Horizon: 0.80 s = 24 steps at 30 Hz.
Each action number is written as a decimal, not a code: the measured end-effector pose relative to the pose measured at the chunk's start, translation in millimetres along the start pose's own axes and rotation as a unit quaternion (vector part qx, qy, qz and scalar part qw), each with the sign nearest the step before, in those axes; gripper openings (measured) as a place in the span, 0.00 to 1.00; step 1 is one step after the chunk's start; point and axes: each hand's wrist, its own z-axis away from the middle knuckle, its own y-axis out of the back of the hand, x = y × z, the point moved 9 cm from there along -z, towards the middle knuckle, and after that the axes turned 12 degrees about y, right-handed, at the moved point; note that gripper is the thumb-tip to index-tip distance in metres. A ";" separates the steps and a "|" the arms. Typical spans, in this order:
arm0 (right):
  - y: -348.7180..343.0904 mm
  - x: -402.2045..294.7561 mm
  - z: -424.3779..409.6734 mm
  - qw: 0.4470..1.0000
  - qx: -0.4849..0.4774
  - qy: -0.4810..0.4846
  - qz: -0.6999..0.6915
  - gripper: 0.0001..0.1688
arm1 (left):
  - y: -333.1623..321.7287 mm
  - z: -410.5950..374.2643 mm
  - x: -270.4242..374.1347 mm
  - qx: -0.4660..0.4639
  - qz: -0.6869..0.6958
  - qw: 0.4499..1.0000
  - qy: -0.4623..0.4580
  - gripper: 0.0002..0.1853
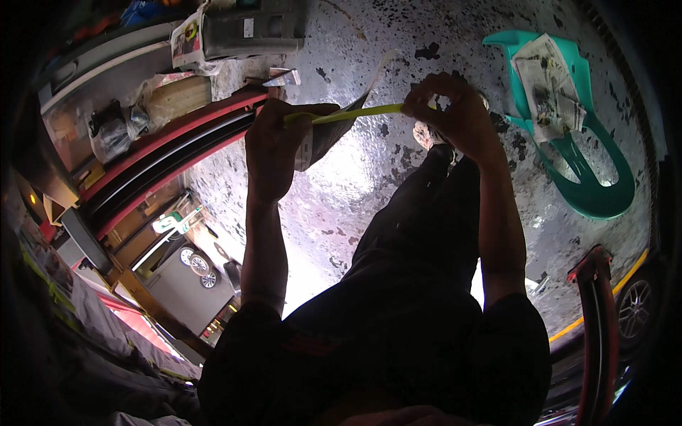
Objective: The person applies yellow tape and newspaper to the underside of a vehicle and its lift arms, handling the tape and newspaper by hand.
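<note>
A strip of yellow-green masking tape (367,112) stretches between my two hands. My left hand (277,138) pinches one end between thumb and fingers. Below that hand hangs a sheet of newspaper (327,137), its upper edge along the tape and a pale corner curling up and away. My right hand (450,109) grips the other end of the tape, with thumb and forefinger bent into a ring. Whether a tape roll sits inside the right hand is hidden in shadow. Both hands are held out above the floor.
A teal plastic chair (591,194) with folded newspaper (549,90) on it stands at right. Red lift posts (176,154) (597,319) rise on both sides. A dark bin (250,26) is at upper left. A car wheel (634,309) shows at lower right. The grey floor (341,223) has peeling paint.
</note>
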 end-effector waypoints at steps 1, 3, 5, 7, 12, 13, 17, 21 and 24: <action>0.0 4.1 0.4 1.000 -0.002 -0.012 -0.004 0.08 | -1.7 0.7 1.5 -0.007 0.003 1.000 0.006 0.03; -0.4 12.7 0.9 0.999 -0.006 -0.036 -0.014 0.07 | -5.2 3.2 7.3 -0.020 0.009 1.000 0.018 0.04; -1.2 14.2 -0.6 0.998 -0.007 -0.054 -0.026 0.07 | -3.0 1.8 3.5 -0.031 -0.004 0.999 0.018 0.04; -3.0 16.5 -1.7 0.998 -0.006 -0.063 -0.028 0.08 | -2.3 2.1 -1.5 -0.050 0.006 0.998 0.021 0.04; -5.4 16.7 -6.8 0.999 -0.014 -0.031 0.017 0.10 | -12.2 5.8 2.9 -0.098 0.052 0.994 0.021 0.03; -6.3 18.1 -7.1 0.999 -0.009 -0.032 0.007 0.10 | -13.2 5.9 2.9 -0.102 0.052 0.993 0.021 0.03; -12.5 27.1 -7.1 0.999 0.011 -0.019 -0.023 0.11 | -9.6 4.6 -8.2 -0.103 0.050 0.993 0.040 0.03; -10.5 21.2 -9.4 1.000 0.004 -0.015 -0.007 0.14 | -13.4 7.0 -1.2 -0.091 0.094 0.990 0.047 0.03; -9.6 21.0 -8.1 0.999 -0.003 -0.039 0.002 0.16 | -1.9 4.3 -10.8 -0.076 0.069 0.994 0.037 0.03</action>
